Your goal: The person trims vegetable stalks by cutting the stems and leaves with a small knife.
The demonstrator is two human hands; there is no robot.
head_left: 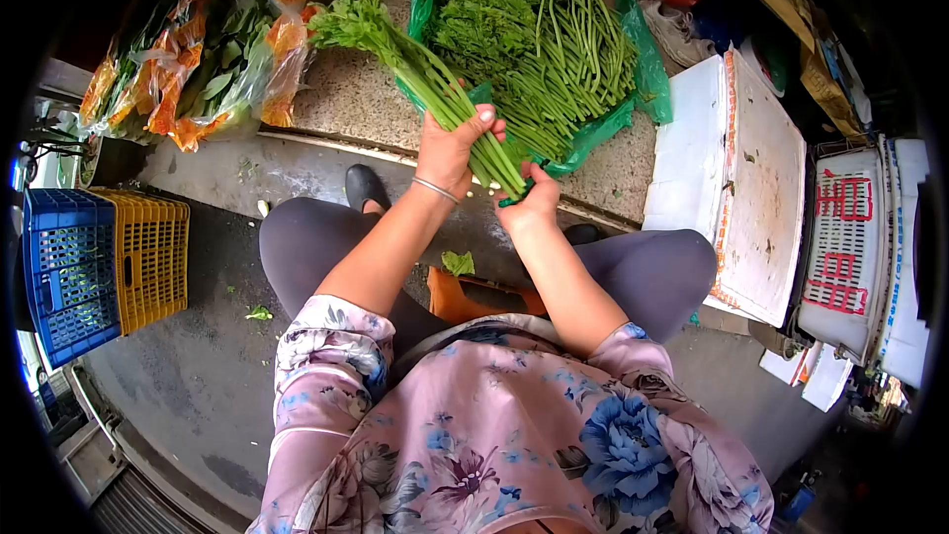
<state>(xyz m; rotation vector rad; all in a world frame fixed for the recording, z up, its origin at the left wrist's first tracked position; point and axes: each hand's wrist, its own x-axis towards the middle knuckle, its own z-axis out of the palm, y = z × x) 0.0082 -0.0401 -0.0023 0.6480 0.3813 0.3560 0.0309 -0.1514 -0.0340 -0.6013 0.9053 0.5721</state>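
Note:
A bunch of leafy celery (420, 64) slants over the stone ledge, leaves toward the upper left and stem ends toward me. My left hand (455, 143) is wrapped round its stalks about midway. At the stem ends, my right hand (531, 200) is closed, its fingers touching the bunch. A small dark green thing (508, 202) shows at those fingers; its kind I cannot make out. Just beyond lies a large heap of green stalks (554, 49) on an opened green plastic bag (647, 64).
Leafy greens in an orange-printed clear bag (282, 49) lie at the left of the ledge (341, 99). Blue (69, 267) and yellow crates (153, 257) stand at left. A white foam box (761, 178) is at right. An orange thing (474, 297) sits between my legs.

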